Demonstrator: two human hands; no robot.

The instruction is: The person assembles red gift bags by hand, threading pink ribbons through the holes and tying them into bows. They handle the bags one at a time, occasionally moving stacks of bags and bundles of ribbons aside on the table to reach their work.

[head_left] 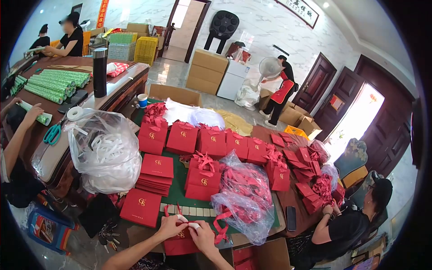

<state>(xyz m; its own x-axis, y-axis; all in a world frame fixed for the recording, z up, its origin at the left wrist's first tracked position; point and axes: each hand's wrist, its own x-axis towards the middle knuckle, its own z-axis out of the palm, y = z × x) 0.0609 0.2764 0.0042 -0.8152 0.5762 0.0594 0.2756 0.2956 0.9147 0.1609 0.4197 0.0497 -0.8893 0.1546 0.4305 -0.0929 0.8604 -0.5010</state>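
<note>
Both of my hands meet at the top of a small red gift bag (pixel 180 246) at the near edge of the table. My left hand (pixel 168 227) pinches red ribbon at the bag's top edge. Close beside it, my right hand (pixel 202 236) holds the same ribbon, fingers closed. Above the hands lies a row of pale tiles (pixel 198 211). A flat red bag (pixel 140 207) rests to the left, below a stack of flat red bags (pixel 156 166). Beyond stands an upright red bag (pixel 203 182) with ribbon handles. A clear plastic bag of red ribbons (pixel 247 189) lies on the right.
A plastic bag of white ribbons (pixel 108 157) sits at left, near teal scissors (pixel 54 132) and a black bottle (pixel 100 72). Upright red bags (pixel 213 143) line the back. A phone (pixel 291 218) lies right, near a seated co-worker (pixel 355 225). An open carton (pixel 270 256) stands below.
</note>
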